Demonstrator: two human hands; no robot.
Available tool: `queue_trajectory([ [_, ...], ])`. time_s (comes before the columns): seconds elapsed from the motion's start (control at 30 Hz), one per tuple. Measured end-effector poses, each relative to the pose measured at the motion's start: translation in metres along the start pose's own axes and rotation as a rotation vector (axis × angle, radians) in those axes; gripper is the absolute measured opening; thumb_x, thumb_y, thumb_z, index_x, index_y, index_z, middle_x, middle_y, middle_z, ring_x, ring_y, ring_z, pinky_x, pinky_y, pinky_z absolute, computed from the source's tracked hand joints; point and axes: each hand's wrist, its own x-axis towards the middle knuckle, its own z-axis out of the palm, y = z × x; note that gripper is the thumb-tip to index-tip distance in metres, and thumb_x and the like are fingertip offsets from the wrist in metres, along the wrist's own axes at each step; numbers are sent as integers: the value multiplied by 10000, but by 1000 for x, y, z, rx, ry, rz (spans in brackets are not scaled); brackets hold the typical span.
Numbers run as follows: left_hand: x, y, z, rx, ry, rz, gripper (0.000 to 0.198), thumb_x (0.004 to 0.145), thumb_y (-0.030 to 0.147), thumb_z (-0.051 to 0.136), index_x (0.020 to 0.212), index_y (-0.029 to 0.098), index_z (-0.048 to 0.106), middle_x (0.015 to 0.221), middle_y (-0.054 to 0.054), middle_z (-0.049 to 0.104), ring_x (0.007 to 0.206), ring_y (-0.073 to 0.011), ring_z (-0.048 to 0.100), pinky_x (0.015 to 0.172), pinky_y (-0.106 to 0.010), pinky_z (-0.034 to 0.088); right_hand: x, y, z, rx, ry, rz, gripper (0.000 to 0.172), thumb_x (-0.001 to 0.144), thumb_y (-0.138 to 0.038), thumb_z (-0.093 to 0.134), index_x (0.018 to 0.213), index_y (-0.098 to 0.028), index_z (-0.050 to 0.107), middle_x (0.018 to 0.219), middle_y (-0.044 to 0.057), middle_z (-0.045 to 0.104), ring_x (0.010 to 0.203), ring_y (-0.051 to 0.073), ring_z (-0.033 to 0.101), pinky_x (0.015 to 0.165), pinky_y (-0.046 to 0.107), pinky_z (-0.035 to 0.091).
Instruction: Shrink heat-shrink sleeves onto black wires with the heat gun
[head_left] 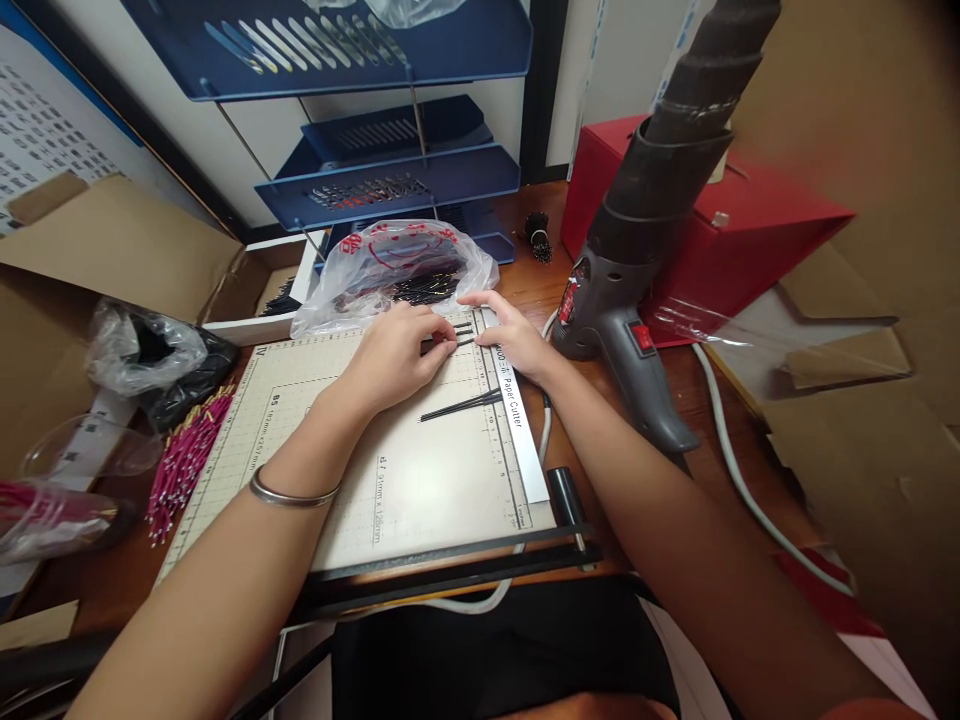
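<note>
Both my hands work over the far right part of a cream paper cutter [442, 490] with printed grid lines. My left hand [397, 355] has its thumb and forefinger pinched on a thin black wire [466, 342], which points right toward the ruler edge. My right hand [517, 340] lies across the white strip [529, 440] marked "Paper Cutter"; its forefinger stretches out left and its thumb tip is by the wire's right end. Another short black piece lies just beyond the pinched one. Nearer me, a few longer black wires [459, 404] rest on the board.
A clear bag [330, 300] of black wires lies behind the cutter, below blue shelves [390, 180]. On the right stand a grey heat gun [626, 240] and a red box [757, 235]. Magenta wires [191, 455] lie at left. The cutter's black handle [566, 497] is near right.
</note>
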Motion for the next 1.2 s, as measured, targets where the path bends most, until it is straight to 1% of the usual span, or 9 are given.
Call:
queue_trajectory([
  [0.17, 0, -1, 0, -3, -4, 3, 216, 1031, 331, 611, 992, 214, 789, 995, -77, 779, 962, -271, 632, 947, -444, 471, 1, 0, 1, -14, 4, -15, 655, 590, -276, 650, 1244, -255, 641, 1423, 90, 597, 1483, 334, 509, 1408, 547, 246],
  [0.4, 0, -1, 1, -2, 3, 13, 246, 1032, 342, 597, 1000, 203, 797, 989, -88, 777, 968, -279, 632, 933, -447, 476, 1, 2, 0, 3, -18, -15, 685, 591, -289, 648, 1274, -246, 622, 1431, 102, 577, 1513, 340, 472, 1408, 555, 235],
  [0.53, 0, 0, 0, -2, 3, 9, 251, 1031, 348, 597, 1000, 207, 802, 992, -88, 780, 967, -280, 633, 935, -449, 477, 1, 4, -2, -13, -18, -28, 661, 604, -276, 656, 1265, -275, 631, 1416, 72, 595, 1485, 329, 495, 1409, 558, 235],
  [0.67, 0, 0, 0, -2, 0, 13, 254, 1038, 354, 596, 1003, 209, 801, 1000, -87, 785, 958, -275, 635, 944, -451, 475, 1, 5, -2, -18, -11, -31, 658, 601, -280, 658, 1259, -275, 639, 1409, 72, 599, 1474, 331, 503, 1409, 567, 248],
  [0.93, 1, -1, 2, 53, 13, 36, 237, 1048, 316, 586, 1010, 204, 791, 1003, -90, 786, 955, -284, 633, 950, -462, 465, 2, 5, 3, -34, 74, -12, 558, 652, -336, 579, 1196, -245, 660, 1406, 98, 612, 1475, 324, 505, 1403, 552, 268],
  [1.07, 2, -1, 2, 81, 23, 44, 237, 1053, 315, 581, 1010, 204, 786, 1011, -95, 789, 957, -287, 629, 951, -465, 461, 3, 8, 4, -35, 79, -28, 503, 686, -332, 570, 1176, -259, 658, 1392, 78, 631, 1462, 310, 513, 1394, 548, 288],
  [1.2, 2, -1, 2, 92, 14, 49, 228, 1056, 312, 585, 1009, 206, 781, 1013, -94, 790, 958, -287, 625, 938, -456, 456, 4, 10, 4, -35, 88, -35, 492, 707, -342, 562, 1179, -251, 666, 1388, 80, 632, 1464, 308, 517, 1396, 553, 288],
])
